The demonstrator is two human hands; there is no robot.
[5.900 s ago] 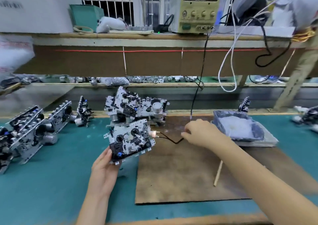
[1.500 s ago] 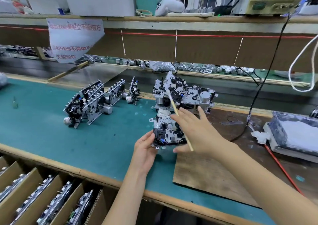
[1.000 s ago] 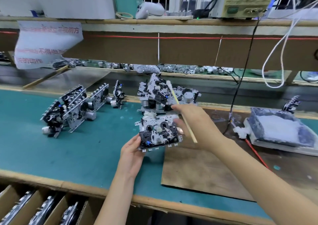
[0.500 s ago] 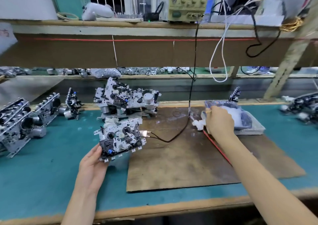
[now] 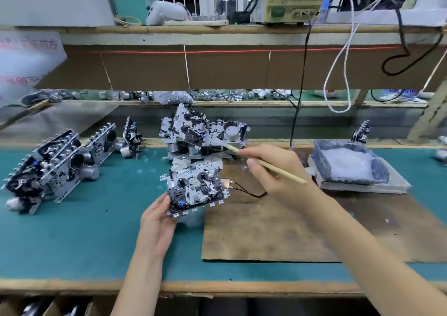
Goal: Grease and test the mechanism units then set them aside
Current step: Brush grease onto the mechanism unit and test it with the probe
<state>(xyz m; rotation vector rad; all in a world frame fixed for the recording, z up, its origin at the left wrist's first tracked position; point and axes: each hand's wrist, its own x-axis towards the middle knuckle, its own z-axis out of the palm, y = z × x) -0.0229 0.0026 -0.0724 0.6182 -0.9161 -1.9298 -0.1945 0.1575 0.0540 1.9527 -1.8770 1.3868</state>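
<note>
Right hand [image 5: 278, 173]: we're seeing fingers [image 5: 254, 165] pinching a wooden stick [image 5: 273, 168], tip maybe touching the rear pile [image 5: 193, 129].
Left hand [image 5: 158, 219]: fingers gripping the mechanism unit [image 5: 194, 186] at its lower-left corner, over the teal bench [image 5: 84, 231].
Grease tray [image 5: 321, 156]: sitting at right.

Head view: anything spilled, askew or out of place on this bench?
Minor only: pale specks dot the green mat left of the held unit, likely stray grease, and the units behind lie heaped crookedly.
</note>
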